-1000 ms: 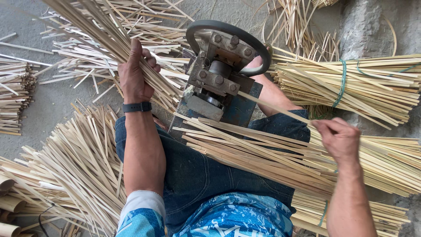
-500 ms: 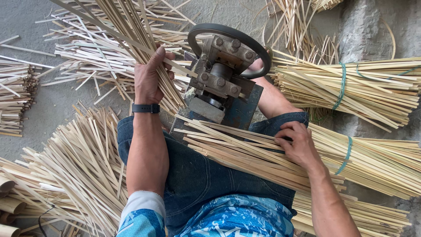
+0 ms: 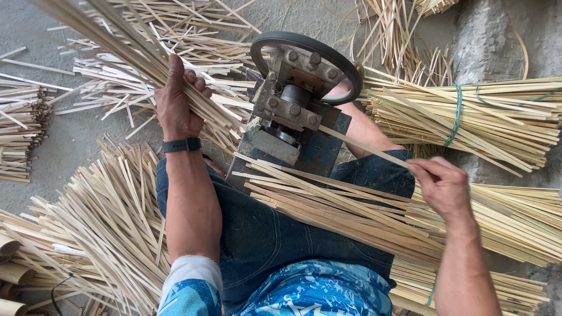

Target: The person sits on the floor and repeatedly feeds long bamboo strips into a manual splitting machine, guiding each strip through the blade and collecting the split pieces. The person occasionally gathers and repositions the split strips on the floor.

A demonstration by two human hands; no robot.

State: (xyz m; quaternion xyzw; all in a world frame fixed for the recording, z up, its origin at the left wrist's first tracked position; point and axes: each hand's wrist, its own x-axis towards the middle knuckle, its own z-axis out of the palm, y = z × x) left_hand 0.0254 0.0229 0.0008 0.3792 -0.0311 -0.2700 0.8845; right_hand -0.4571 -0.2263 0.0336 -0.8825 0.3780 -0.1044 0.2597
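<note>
Concrete floor point(image 3: 88, 140) underlies strips; left hand point(image 3: 175, 102) clutches a bundle point(image 3: 126, 50) cut off above; right hand point(image 3: 442, 187) pinches one bamboo strip point(image 3: 363, 149), far end hidden in the splitter point(image 3: 293, 111).

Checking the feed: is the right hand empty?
No: the right hand pinches a single bamboo strip that runs toward the metal machine.

Pale bamboo strip point(image 3: 363, 147), slanted into splitter point(image 3: 293, 111)

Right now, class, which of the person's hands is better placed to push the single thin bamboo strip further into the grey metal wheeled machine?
Probably the right hand: it pinches the single thin bamboo strip, whose far end meets the grey metal wheeled machine. The left hand grips a bundle of pale bamboo strips beside it.
</note>
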